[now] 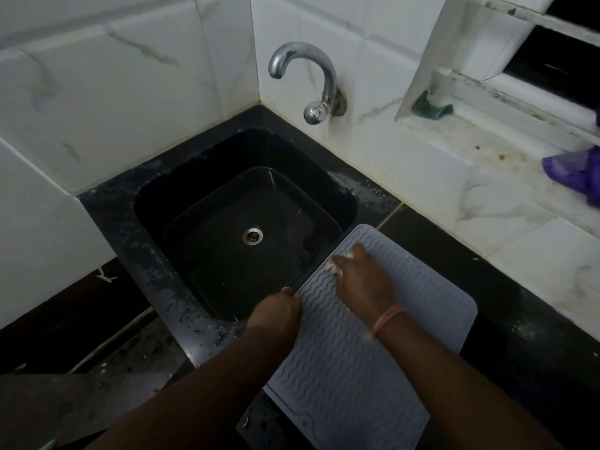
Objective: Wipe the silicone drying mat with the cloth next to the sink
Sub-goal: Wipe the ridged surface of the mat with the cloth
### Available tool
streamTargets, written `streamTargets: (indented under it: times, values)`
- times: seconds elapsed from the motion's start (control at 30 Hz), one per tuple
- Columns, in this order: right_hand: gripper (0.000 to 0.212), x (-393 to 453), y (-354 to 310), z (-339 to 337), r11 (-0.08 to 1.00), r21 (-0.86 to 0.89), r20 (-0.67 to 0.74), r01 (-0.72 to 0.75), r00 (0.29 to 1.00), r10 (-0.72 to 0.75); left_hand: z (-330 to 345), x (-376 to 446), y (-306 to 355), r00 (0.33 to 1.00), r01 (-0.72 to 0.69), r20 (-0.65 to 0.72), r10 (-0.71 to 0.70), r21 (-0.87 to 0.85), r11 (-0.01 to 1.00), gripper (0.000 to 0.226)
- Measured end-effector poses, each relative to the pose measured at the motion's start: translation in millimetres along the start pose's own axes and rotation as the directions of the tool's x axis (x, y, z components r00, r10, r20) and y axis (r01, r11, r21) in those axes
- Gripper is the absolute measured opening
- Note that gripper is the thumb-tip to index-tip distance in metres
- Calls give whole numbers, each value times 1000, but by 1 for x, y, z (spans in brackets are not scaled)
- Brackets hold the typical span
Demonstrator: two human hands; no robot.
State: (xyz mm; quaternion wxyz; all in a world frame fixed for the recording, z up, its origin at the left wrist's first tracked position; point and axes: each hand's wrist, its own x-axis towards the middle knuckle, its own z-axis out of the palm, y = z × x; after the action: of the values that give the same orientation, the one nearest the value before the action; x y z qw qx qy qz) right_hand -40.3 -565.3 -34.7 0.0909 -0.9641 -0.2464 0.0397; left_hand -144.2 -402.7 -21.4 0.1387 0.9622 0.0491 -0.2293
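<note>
A grey silicone drying mat point(383, 352) with wavy ridges lies on the black counter, right of the black sink point(240, 222). My right hand point(363, 280) presses a small pale cloth point(334, 266) onto the mat's far left part; most of the cloth is hidden under the fingers. My left hand point(279, 308) pinches the mat's left edge, beside the sink rim.
A chrome tap point(311, 79) juts from the tiled wall behind the sink. On the window ledge lie a green scrubber point(431, 107) and a purple cloth point(574, 170). Black counter point(519, 336) shows right of the mat. Water drops dot the sink's rim.
</note>
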Motion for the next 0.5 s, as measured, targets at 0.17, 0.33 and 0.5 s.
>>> streamTargets:
  times: [0.17, 0.33, 0.5]
  values:
    - [36, 25, 10, -12, 991, -19, -5, -135, 991, 135, -4, 3, 5, 999, 37, 29, -37, 1, 999, 39]
    - [29, -20, -30, 3, 995, 67, 3, -69, 998, 69, -9, 11, 17, 997, 1, -73, -5, -47, 999, 46]
    - [32, -28, -28, 8, 992, 114, 48, -49, 998, 43, -4, 17, 17, 995, 13, -99, -15, -19, 1000, 41]
